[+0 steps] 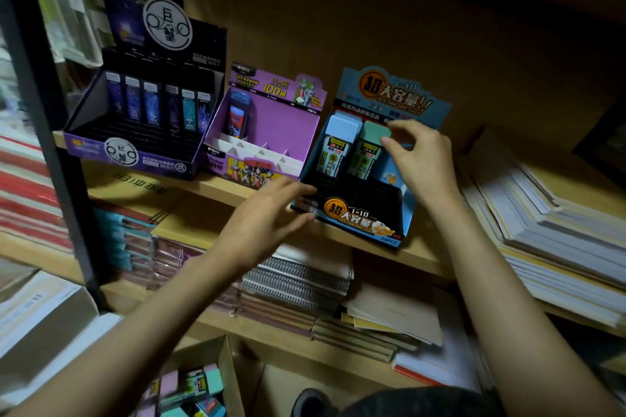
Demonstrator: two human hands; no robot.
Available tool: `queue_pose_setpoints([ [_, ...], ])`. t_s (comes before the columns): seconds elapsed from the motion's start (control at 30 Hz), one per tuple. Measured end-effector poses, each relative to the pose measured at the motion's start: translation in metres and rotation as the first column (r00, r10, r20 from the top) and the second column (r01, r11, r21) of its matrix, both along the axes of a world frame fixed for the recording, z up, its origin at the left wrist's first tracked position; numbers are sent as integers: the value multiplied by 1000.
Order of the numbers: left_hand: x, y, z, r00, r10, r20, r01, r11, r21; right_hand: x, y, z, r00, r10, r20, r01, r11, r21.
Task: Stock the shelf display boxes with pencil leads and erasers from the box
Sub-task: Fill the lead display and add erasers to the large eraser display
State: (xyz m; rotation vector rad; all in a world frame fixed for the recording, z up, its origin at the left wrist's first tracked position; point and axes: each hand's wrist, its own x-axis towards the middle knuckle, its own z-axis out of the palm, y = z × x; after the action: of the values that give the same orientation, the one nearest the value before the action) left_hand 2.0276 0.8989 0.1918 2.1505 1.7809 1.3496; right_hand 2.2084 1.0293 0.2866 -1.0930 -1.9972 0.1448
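Three display boxes stand on the wooden shelf. The blue display box [406, 200] on the right holds two lead cases at its back: a blue-capped one [338, 145] and a green-capped one [367, 152]. My right hand [420, 159] hovers at the green cap with fingertips touching it, fingers loosely bent. My left hand [267, 217] reaches flat to the blue box's front left corner and touches it. The purple display box [267, 132] in the middle holds one case [238, 118]. The dark display box [142, 115] on the left has a row of lead cases.
A cardboard supply box [203, 386] with pastel-capped cases sits at the bottom, below the shelf. Stacks of paper [548, 237] fill the shelf to the right. Spiral notebooks [298, 278] and booklets lie on the lower shelf. A black shelf post [44, 118] stands at left.
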Motion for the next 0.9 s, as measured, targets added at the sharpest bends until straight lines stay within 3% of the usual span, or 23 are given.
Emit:
queue_pose_setpoints([
  [0.1, -25, -38, -18, 998, -49, 38, 53, 992, -111, -4, -40, -18, 962, 250, 106, -255, 966, 36],
  [0.17, -42, -69, -41, 998, -31, 56, 46, 958, -283, -14, -64, -46, 901, 378, 212, -371, 926, -75],
  [0.2, -49, -84, -57, 999, -2, 47, 19, 925, -379, -20, -76, -61, 865, 396, 307, -379, 918, -117],
  [0.27, -62, -117, -96, 995, 83, 54, -40, 837, -545, -30, -91, -84, 799, 328, 505, -350, 935, -54],
  [0.4, -70, -187, -180, 938, 281, 201, -65, 715, -696, -41, -107, -103, 759, 280, 588, -436, 889, 141],
  [0.43, -68, -201, -201, 918, 332, 217, -71, 676, -733, -44, -112, -111, 741, 353, 572, -481, 873, 85],
  [0.57, -57, -244, -266, 854, 461, 241, -25, 500, -866, -67, -151, -180, 591, 674, 442, -503, 737, -451],
  [0.63, -52, -256, -286, 811, 516, 277, -5, 480, -877, -78, -169, -231, 472, 753, 458, -430, 650, -626],
  [0.7, -49, -265, -299, 755, 576, 314, 8, 471, -882, -89, -184, -278, 415, 799, 436, -336, 580, -742],
  [0.8, -48, -273, -314, 702, 630, 332, 19, 450, -893, -100, -201, -337, 425, 813, 398, -195, 511, -837],
  [0.9, -54, -279, -323, 666, 662, 343, 21, 443, -896, -107, -218, -383, 538, 774, 334, -17, 406, -914],
])
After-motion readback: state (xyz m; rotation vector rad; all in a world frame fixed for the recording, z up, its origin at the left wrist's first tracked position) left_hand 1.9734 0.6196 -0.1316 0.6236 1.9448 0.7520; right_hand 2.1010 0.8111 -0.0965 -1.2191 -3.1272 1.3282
